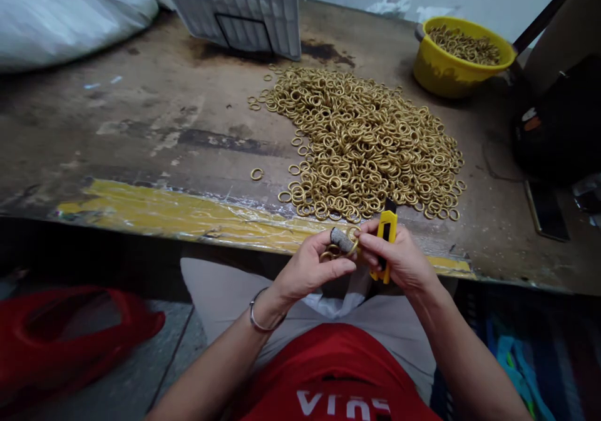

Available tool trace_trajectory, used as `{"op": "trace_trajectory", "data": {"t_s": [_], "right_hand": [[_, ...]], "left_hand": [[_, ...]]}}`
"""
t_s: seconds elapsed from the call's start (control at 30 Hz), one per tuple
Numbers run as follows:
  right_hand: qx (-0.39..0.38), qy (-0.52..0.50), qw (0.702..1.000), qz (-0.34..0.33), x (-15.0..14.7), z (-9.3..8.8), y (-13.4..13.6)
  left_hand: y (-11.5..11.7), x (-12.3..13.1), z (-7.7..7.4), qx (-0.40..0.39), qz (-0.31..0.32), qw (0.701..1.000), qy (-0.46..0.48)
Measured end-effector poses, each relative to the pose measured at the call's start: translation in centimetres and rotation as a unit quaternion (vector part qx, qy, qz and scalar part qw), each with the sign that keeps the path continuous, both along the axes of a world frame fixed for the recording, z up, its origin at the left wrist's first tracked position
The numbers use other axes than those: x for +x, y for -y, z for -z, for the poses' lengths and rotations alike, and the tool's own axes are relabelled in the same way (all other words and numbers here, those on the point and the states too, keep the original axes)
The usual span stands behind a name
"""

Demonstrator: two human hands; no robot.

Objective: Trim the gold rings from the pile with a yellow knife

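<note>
Two arms reach up from the bottom and bend in, so the hands come close together at the near edge of the table [141, 114]. The left hand [312, 266] is turned with its thumb sticking out to the side and its fingers curled around a few gold rings [327, 256]. One of its fingers wears a gray wrap [342, 240]. A bangle [253, 316] sits on that wrist. The right hand [404, 255] grips a yellow cutter [385, 246], which stands up with its black tip toward the pile. Its thumb and finger also pinch one gold ring [355, 244], right beside the gray wrap. The big pile of rings [366, 142] lies on the table just past the hands. More rings fill a yellow bowl [439, 67] at the far right.
</note>
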State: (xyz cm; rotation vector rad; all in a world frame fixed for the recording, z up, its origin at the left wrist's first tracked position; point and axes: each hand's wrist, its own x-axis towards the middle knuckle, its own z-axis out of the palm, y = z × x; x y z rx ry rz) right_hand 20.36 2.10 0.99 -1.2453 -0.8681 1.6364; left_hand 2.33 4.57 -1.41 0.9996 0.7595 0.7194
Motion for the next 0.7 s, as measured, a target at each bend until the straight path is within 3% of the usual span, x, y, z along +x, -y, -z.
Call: {"op": "trace_trajectory", "data": {"t_s": [0.17, 0.37, 0.53, 0.7], "right_hand": [[0.0, 0.014, 1.0, 0.003, 0.4, -0.1, 0.0], [0.043, 0.089, 0.995, 0.031, 0.0, 0.0, 0.7], [0.123, 0.12, 0.983, 0.069, -0.9, 1.1, 1.3], [0.178, 0.139, 0.973, 0.044, -1.0, 1.7, 1.6]], "left_hand": [[0.6, 0.4, 0.0, -0.069, -0.057, 0.996, 0.013], [0.9, 0.6, -0.3, -0.081, -0.052, 0.994, 0.049], [0.6, 0.6, -0.2, -0.118, -0.063, 0.989, 0.064], [0.2, 0.6, 0.1, -0.159, -0.04, 0.982, 0.09]]}}
